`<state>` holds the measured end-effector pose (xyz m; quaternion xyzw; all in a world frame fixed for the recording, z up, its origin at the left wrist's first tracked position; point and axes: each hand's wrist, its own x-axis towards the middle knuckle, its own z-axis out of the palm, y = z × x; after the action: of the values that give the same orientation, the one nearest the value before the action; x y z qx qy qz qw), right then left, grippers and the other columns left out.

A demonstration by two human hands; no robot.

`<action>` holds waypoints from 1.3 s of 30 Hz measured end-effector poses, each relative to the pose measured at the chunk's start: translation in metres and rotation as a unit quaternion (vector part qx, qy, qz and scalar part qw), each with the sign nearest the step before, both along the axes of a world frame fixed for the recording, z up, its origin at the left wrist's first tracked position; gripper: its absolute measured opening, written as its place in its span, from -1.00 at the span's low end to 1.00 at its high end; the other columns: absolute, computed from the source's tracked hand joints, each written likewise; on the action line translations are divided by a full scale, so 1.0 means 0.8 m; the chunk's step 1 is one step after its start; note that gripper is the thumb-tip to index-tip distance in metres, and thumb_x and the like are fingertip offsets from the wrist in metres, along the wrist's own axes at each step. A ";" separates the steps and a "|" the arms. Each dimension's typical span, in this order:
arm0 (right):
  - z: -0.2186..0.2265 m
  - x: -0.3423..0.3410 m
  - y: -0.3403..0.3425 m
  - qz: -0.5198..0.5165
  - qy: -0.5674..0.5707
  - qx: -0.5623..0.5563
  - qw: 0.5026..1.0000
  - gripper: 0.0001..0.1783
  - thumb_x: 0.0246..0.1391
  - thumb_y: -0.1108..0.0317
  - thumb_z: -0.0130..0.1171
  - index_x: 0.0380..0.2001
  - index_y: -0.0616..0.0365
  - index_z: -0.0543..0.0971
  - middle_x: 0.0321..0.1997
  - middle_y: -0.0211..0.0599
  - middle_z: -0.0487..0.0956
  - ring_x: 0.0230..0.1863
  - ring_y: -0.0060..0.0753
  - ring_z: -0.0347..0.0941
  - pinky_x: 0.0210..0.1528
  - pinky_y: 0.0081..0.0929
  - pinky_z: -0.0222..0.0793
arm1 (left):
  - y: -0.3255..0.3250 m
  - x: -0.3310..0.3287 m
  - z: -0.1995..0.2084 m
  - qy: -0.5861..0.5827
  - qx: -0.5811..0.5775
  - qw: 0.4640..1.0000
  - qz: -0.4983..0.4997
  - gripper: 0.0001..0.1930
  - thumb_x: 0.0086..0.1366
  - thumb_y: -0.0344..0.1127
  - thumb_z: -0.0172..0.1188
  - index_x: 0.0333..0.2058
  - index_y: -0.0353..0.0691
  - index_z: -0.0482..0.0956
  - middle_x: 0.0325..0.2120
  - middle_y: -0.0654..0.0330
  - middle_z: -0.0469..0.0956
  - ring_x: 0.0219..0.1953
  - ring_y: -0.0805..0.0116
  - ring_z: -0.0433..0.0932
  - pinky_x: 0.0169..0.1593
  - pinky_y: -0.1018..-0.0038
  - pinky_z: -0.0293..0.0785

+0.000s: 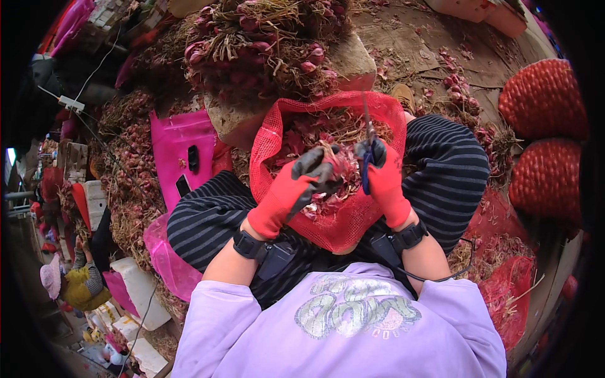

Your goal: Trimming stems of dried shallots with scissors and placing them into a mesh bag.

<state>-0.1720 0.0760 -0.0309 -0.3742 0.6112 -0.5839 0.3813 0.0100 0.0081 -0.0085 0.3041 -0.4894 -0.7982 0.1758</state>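
Observation:
Both my hands wear red gloves with dark grey palms and fingertips. My left hand (pixel 301 181) is closed around a small bunch of shallots (pixel 341 165), with reddish bulbs and dry stalks partly hidden by the fingers. In my right hand (pixel 386 181) is a pair of scissors with blue handles (pixel 366 169), its blades pointing away from me, just right of the bunch. Below both hands, a red mesh bag (pixel 268 140) lies open between my crossed legs. Loose skins, dry stalks and trimmings (pixel 315 211) fill its inside.
A tall heap of shallots with stalks (pixel 258 57) rests on a pale block (pixel 356 60) ahead. At left, two dark phone-like objects (pixel 193 159) lie on a pink sheet (pixel 165 135). Full red mesh sacks (pixel 542 101) stand at right. Another person (pixel 85 283) sits far left.

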 end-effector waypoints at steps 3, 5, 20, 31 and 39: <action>-0.010 -0.019 0.003 0.003 -0.168 0.002 0.986 -0.83 0.00 0.51 0.13 -0.29 0.28 0.48 -0.38 -0.39 0.54 -0.32 -0.62 0.43 -0.23 -0.60 0.35 | -0.005 -0.006 0.007 0.101 0.145 0.979 0.105 -0.65 0.33 -0.27 -0.04 0.04 -0.24 0.24 -0.12 0.19 0.39 -0.10 0.34 0.45 -0.05 0.45 0.44; 0.010 -0.011 0.002 0.050 -0.212 0.004 0.976 -0.80 -0.02 0.49 0.16 -0.28 0.27 0.48 -0.35 -0.39 0.53 -0.31 -0.63 0.43 -0.23 -0.62 0.35 | -0.008 -0.008 0.003 0.077 0.121 0.982 0.126 -0.68 0.33 -0.30 -0.04 0.02 -0.24 0.25 -0.15 0.20 0.40 -0.11 0.35 0.46 -0.06 0.48 0.44; 0.021 -0.011 0.008 0.055 -0.200 0.039 0.977 -0.82 -0.01 0.42 0.18 -0.31 0.24 0.49 -0.43 -0.46 0.50 -0.38 -0.67 0.37 -0.31 -0.68 0.32 | -0.001 0.000 0.014 0.156 0.190 0.969 0.029 -0.39 0.18 -0.08 0.15 0.13 -0.22 0.18 -0.05 0.19 0.38 -0.07 0.39 0.40 -0.12 0.57 0.41; 0.011 0.010 0.000 0.078 0.103 -0.049 0.990 -0.84 -0.06 0.45 0.16 -0.37 0.28 0.49 -0.49 -0.26 0.44 -0.45 -0.59 0.36 -0.34 -0.54 0.32 | 0.008 -0.012 0.006 0.045 0.151 0.987 0.018 -0.56 0.30 -0.01 -0.04 0.03 -0.15 0.29 -0.20 0.29 0.41 -0.24 0.49 0.41 -0.24 0.60 0.39; 0.031 -0.018 -0.002 0.029 0.223 0.009 0.974 -0.78 -0.03 0.38 0.16 -0.30 0.23 0.48 -0.38 -0.20 0.56 -0.36 -0.37 0.52 -0.28 -0.48 0.37 | -0.002 -0.006 0.022 0.129 0.255 0.954 0.089 -0.54 0.31 -0.08 -0.05 0.12 -0.15 0.22 -0.13 0.24 0.42 -0.18 0.41 0.45 -0.16 0.58 0.43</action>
<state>-0.1864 0.0741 -0.0064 -0.5094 0.6746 -0.4691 0.2557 0.0052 0.0064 0.0088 0.2755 -0.2133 -0.9100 0.2246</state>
